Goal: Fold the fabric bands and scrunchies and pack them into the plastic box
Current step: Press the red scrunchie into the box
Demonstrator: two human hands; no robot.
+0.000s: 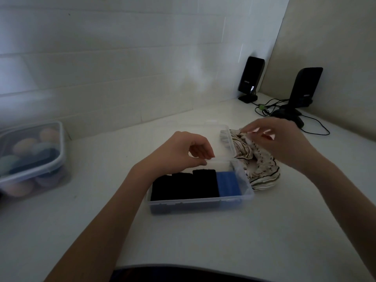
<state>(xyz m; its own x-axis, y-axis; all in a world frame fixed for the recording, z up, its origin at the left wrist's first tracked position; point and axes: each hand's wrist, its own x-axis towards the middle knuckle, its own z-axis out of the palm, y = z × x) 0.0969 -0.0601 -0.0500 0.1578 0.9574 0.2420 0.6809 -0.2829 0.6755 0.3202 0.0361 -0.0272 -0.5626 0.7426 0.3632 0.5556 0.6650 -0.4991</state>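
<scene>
Clear plastic box (pixel 200 202) sits mid-table, lid (pixel 218 139) hinged back and standing open at the far side. Inside: folded black bands (pixel 184 187) filling the left and middle, one folded blue band (pixel 228 184) at the right end, packed side by side w/ tops level near the rim. A bit of bare space shows at the back right corner of the box.

Striped scrunchies (pixel 257 162), cream w/ dark stripes, lie bunched in a heap just beside the box's right wall, touching it, partly behind the open lid.

Left hand (pixel 183 152) hovers over the box's back edge, fingers (pixel 200 154) curled, thumb and fingertips meeting at the lid's front edge. Looks like a light pinch on the lid, though the contact is blurry. Right hand (pixel 279 142) is over the top of the scrunchie heap, fingers bent down into the fabric; motion blur, so can't tell if it's actually gripping or only touching.

White table (pixel 203 241) carries all of it. Far left: a second lidded container (pixel 32 159) w/ pastel round items inside, well apart from the box. Back right corner: two black speakers (pixel 251 77) on stands, w/ black cables (pixel 313 127) trailing over the table. Pale tiled wall (pixel 101 58) behind.
</scene>
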